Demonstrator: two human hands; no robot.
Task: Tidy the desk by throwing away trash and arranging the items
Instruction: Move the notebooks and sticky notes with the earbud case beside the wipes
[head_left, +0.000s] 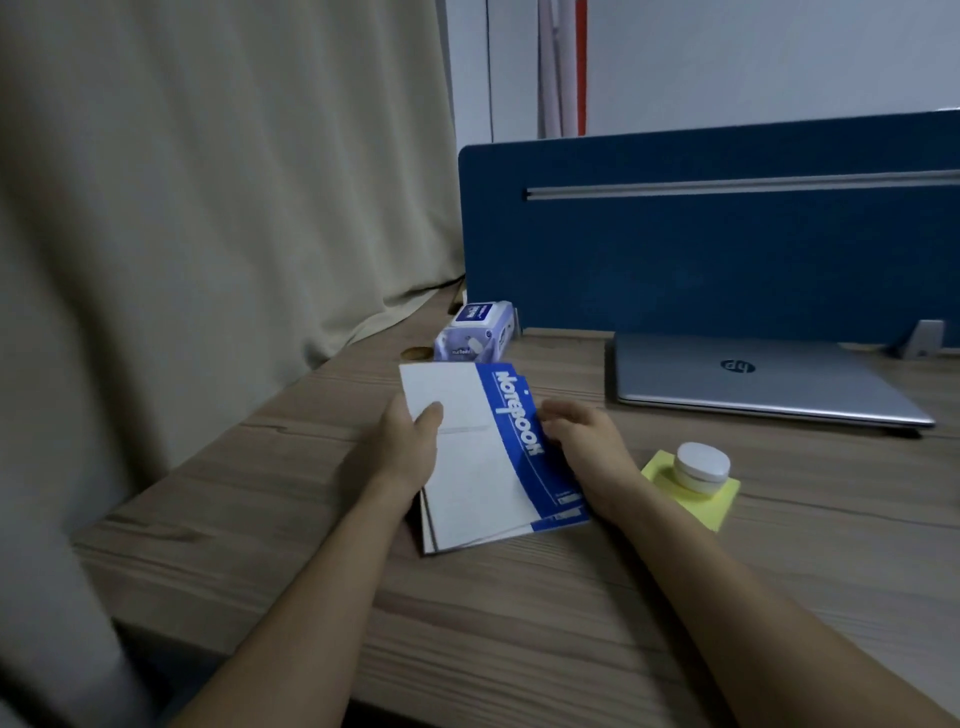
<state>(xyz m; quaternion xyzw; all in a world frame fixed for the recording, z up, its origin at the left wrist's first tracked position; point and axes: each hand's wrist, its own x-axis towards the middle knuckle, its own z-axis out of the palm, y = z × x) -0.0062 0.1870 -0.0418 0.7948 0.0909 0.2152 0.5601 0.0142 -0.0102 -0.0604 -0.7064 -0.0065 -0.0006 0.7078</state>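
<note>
The blue-and-white notebooks (483, 457) (cover lettering reading "Notebook") are sitting as a thin, flat stack at the desk's (519, 623) middle, edges fanning slightly. The left hand (402, 449) is gripping the stack's left edge, thumb lying on the cover; the right hand (584, 447) is pressing curled fingers against its right edge. The desk is showing wood grain. A wet-wipes pack (475, 332) is lying behind, a closed silver laptop (753, 382) resting to the right, and a round white case (701, 465) sitting on yellow sticky notes (696, 501) just beside the right wrist.

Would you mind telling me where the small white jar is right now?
In the head view, the small white jar sits on the yellow sticky-note pad, right of the right hand and in front of the closed laptop.
</note>
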